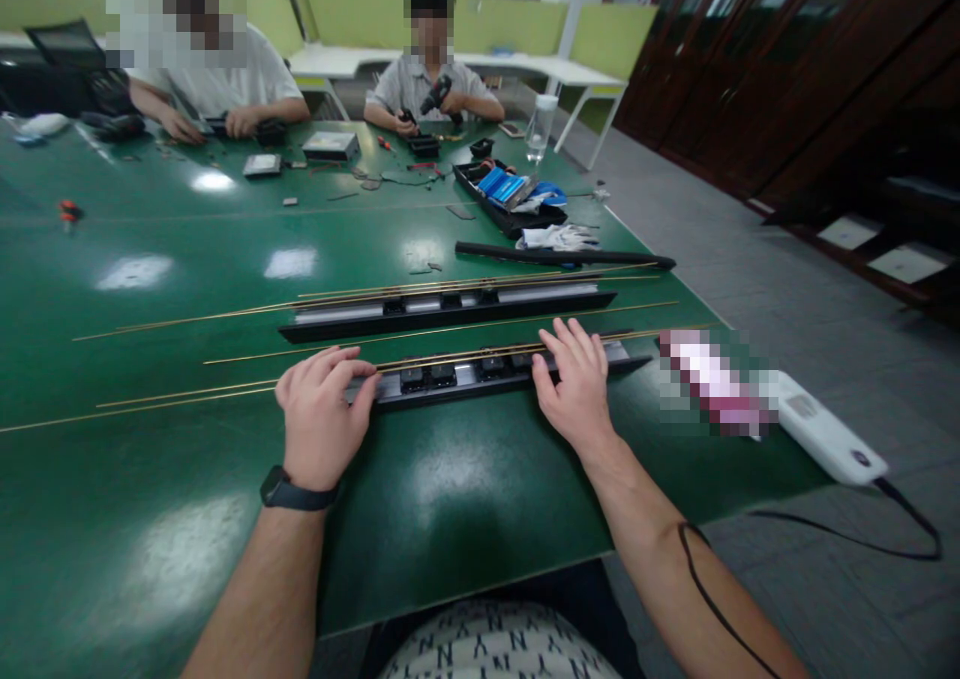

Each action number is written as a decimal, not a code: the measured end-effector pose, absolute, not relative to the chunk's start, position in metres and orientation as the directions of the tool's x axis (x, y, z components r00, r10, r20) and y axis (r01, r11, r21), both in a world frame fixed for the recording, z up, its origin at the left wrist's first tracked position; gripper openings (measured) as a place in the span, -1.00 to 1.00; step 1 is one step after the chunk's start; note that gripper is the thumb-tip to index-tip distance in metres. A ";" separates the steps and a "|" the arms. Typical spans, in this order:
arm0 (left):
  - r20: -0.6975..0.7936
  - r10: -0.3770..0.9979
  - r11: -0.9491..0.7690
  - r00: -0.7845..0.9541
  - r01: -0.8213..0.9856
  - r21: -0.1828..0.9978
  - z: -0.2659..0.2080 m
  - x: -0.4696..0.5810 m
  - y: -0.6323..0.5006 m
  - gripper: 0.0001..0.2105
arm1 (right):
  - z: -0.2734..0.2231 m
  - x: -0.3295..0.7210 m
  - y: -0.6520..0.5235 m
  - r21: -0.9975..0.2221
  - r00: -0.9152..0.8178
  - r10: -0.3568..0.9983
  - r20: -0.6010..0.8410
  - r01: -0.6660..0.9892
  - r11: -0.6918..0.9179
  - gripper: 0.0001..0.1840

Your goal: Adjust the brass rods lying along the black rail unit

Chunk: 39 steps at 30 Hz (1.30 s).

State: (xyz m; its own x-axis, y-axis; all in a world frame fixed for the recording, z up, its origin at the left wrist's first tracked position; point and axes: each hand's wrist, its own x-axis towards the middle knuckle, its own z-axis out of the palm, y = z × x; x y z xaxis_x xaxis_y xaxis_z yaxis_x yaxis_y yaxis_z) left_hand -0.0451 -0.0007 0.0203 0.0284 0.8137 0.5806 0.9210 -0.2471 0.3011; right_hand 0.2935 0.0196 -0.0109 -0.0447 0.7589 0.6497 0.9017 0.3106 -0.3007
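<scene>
My left hand (322, 414), with a dark watch on its wrist, is closed at the left end of the near black rail (630, 364). Its thumb and fingers pinch thin brass rods (187, 395) that run lengthwise over the rail and stick out far to the left. Toward the rail's right end rests my right hand (576, 384), fingers stretched out over the rods and thumb apart. Several black blocks (442, 374) sit in the rail's silvery channel between my hands. Behind it lies one loose brass rod (450, 329), then a second black rail (450, 319) with rods along it.
A black tube (555, 255), white gloves (559, 238) and a black tray (517, 224) with blue items lie farther back. At right are a pixelated phone-like object (712, 384) and a white corded device (825, 429). Two people work across the green table (480, 499); one holds a power drill (436, 94).
</scene>
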 end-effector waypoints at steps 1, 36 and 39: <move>0.581 0.813 -0.244 0.026 0.922 0.300 0.020 -0.046 -0.001 -0.93 | -0.011 0.294 0.020 -0.302 -0.045 0.759 0.649 0.901 0.311 -0.59; 0.608 0.792 -0.303 0.055 0.900 0.314 0.014 -0.044 0.004 -0.92 | -0.012 0.292 0.020 -0.298 -0.041 0.748 0.663 0.901 0.314 -0.54; 0.619 0.784 -0.298 0.048 0.903 0.308 0.015 -0.045 0.003 -0.93 | -0.013 0.293 0.020 -0.310 -0.040 0.757 0.652 0.897 0.314 -0.51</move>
